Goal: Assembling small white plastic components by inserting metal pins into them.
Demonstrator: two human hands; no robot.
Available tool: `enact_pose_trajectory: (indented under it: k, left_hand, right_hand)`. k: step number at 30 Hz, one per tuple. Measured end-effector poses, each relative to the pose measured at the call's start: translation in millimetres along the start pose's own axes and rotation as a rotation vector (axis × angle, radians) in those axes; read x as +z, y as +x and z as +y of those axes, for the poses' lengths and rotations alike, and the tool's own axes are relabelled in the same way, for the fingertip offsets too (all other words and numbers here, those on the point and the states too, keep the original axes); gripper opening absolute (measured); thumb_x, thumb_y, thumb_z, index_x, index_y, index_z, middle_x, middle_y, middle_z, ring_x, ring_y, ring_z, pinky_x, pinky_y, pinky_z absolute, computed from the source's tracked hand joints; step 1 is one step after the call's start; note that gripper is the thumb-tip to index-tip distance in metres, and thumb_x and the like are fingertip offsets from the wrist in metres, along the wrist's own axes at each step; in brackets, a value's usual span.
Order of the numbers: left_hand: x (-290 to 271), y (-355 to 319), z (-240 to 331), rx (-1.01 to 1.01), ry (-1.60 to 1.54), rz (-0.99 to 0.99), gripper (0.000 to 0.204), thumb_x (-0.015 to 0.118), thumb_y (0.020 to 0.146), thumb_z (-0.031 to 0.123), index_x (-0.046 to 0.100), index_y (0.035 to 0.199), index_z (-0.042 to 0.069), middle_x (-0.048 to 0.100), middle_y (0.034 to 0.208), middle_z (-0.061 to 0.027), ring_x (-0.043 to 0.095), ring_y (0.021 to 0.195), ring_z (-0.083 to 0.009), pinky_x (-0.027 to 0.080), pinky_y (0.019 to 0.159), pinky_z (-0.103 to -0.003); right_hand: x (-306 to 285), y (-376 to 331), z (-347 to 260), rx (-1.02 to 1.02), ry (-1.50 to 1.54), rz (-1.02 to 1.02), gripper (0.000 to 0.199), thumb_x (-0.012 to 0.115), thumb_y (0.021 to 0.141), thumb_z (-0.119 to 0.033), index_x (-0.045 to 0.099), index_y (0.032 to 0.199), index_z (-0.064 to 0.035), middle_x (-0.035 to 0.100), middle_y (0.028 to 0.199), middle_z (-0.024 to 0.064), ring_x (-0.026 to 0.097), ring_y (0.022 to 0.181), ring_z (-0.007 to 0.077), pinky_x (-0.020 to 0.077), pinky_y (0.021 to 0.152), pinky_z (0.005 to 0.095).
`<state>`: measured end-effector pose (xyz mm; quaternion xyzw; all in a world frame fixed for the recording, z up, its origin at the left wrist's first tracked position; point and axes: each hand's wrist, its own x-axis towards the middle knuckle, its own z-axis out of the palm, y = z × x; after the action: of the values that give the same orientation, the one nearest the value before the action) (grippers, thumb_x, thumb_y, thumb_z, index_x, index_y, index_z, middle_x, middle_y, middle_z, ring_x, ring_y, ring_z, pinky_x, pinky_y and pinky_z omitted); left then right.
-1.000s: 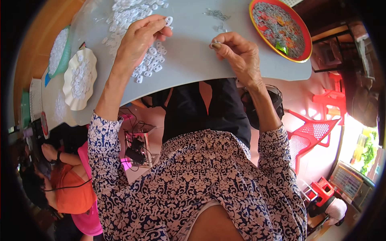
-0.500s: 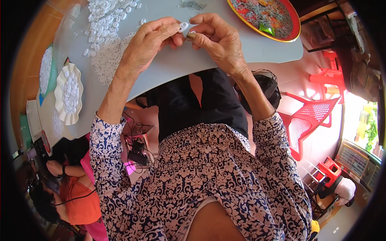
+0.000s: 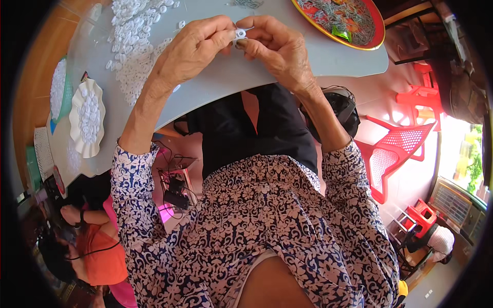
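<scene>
Over the near part of the grey table, my two hands meet at their fingertips. My left hand [image 3: 192, 47] is closed, pinching a small white oval plastic piece [image 3: 240, 34] with a hole in it. My right hand [image 3: 280, 51] is also closed, thumb and fingertips pressed against that piece; whatever else it pinches is too small to make out. Left of my hands, a loose heap of similar white plastic pieces [image 3: 134, 64] spreads over the table. A red round tray [image 3: 379, 32] with a gold rim, at the far right, holds many thin grey metal pins and a green packet.
More white pieces lie in a cream wavy-edged dish [image 3: 77, 120] and a green basket [image 3: 67, 100] at the left of the grey table [image 3: 215, 92]. A few pins [image 3: 247, 3] lie at the far edge. Red plastic chairs [image 3: 393, 149] stand right. Another person [image 3: 102, 251] sits lower left.
My hands have come together, closing the small gap between them. The white piece has moved slightly right and down, against my right fingertips. My left forearm has shifted a little.
</scene>
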<state>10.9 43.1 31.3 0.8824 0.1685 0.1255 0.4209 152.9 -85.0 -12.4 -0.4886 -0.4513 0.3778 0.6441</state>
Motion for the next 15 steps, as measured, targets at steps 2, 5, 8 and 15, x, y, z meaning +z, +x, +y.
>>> enact_pose_trajectory:
  k: [2,5,8,15]
  left_hand:
    - [0.1,1.4,-0.3,0.059,0.057,-0.015,0.032,0.046,0.095,0.032,0.056,0.084,0.003,0.054,0.065,-0.0031,0.045,0.060,-0.0115,0.037,0.055,-0.029]
    - [4.8,-1.2,-3.7,0.058,-0.019,0.044,0.035,0.046,0.095,0.033,0.055,0.083,0.002,0.052,0.064,-0.0032,0.044,0.059,-0.0121,0.037,0.054,-0.029]
    - [19.9,-5.7,-2.3,0.028,-0.118,0.149,0.035,0.045,0.096,0.033,0.055,0.084,0.002,0.051,0.064,-0.0039,0.045,0.059,-0.0122,0.038,0.055,-0.028]
    - [35.0,-7.7,-8.7,-0.045,-0.253,0.287,0.035,0.047,0.094,0.033,0.056,0.088,-0.001,0.052,0.064,-0.0044,0.047,0.060,-0.0128,0.040,0.057,-0.028]
  right_hand:
    - [-0.6,0.0,1.8,-0.039,-0.022,-0.015,0.028,0.063,0.087,-0.009,0.056,0.113,0.0010,0.065,0.085,0.0051,0.057,0.072,0.0068,0.0491,0.067,0.0211]
    - [1.3,0.6,-0.1,-0.049,0.035,0.018,0.028,0.064,0.087,-0.010,0.057,0.111,0.0017,0.066,0.086,0.0055,0.057,0.073,0.0067,0.0495,0.067,0.0212]
    - [2.6,0.2,-1.9,-0.034,0.010,0.022,0.027,0.064,0.088,-0.010,0.057,0.111,0.0022,0.066,0.087,0.0060,0.057,0.071,0.0065,0.0497,0.067,0.0212]
    - [4.1,1.7,0.2,-0.066,0.011,-0.044,0.031,0.064,0.086,-0.007,0.053,0.113,0.0030,0.067,0.088,0.0096,0.065,0.080,0.0120,0.0517,0.071,0.0226]
